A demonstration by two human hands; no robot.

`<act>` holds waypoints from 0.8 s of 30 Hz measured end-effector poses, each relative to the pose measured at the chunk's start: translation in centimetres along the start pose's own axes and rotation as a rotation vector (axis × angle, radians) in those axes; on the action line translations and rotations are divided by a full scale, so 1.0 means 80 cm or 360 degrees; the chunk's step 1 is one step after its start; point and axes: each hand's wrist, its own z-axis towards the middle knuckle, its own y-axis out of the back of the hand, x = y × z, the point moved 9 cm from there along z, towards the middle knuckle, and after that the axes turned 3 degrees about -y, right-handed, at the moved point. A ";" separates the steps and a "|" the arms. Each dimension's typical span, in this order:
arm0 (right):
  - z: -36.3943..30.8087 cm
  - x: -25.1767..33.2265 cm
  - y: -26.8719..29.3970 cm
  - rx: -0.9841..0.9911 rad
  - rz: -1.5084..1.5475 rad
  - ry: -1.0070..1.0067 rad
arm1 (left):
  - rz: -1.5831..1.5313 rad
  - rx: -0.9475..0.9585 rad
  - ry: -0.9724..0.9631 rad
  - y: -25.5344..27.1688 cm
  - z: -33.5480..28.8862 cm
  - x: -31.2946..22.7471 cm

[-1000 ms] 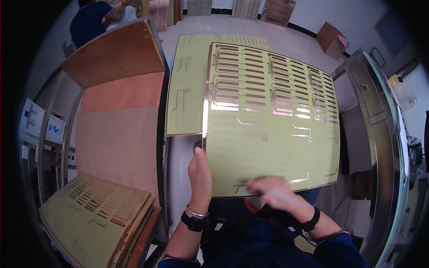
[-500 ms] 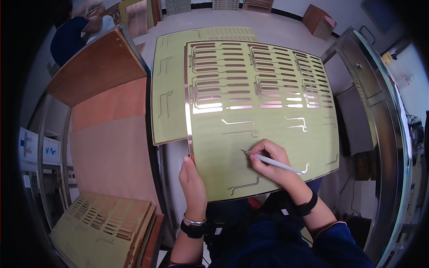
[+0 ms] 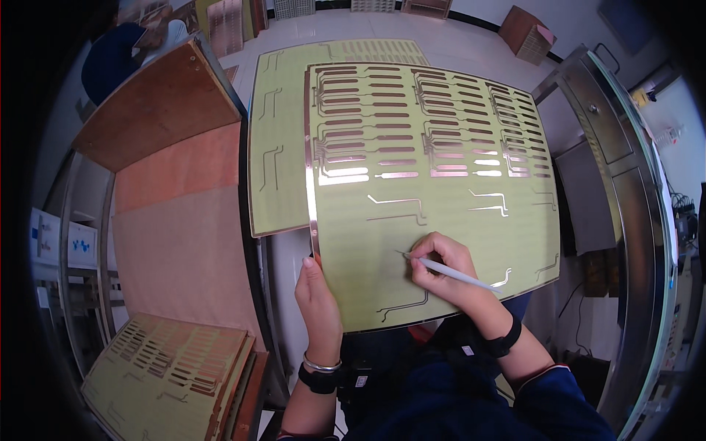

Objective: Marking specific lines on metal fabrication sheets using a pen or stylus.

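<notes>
A large yellow-green circuit board panel with copper traces lies tilted in front of me. My left hand holds its lower left edge, thumb along the rim and the other fingers mostly hidden. In my right hand is a slim craft knife with a pale handle, pinched like a pen. Its thin dark tip points left, at or just above the bare lower part of the panel; contact cannot be made out. A second panel lies beneath the first and sticks out to the left and at the back.
On the left stands a brown board-covered rack with an upright wooden panel. A stack of similar circuit panels rests at its near end. A metal cabinet with drawers stands on the right. Another person is at the far left.
Little differs. The knife tip has shifted very slightly down and left, while both hands keep their grips. The whole view has moved a touch.
</notes>
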 end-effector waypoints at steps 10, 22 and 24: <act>-0.001 0.002 0.000 -0.0012 0.0017 0.0095 | 0.0005 -0.0003 0.0003 0.001 -0.001 0.000; -0.036 0.032 -0.059 0.0235 -0.0578 0.0511 | -0.0179 0.0027 0.0011 -0.004 0.004 0.007; -0.051 0.032 -0.049 0.0263 -0.0843 0.0686 | -0.0124 0.0030 -0.0039 -0.011 0.003 0.004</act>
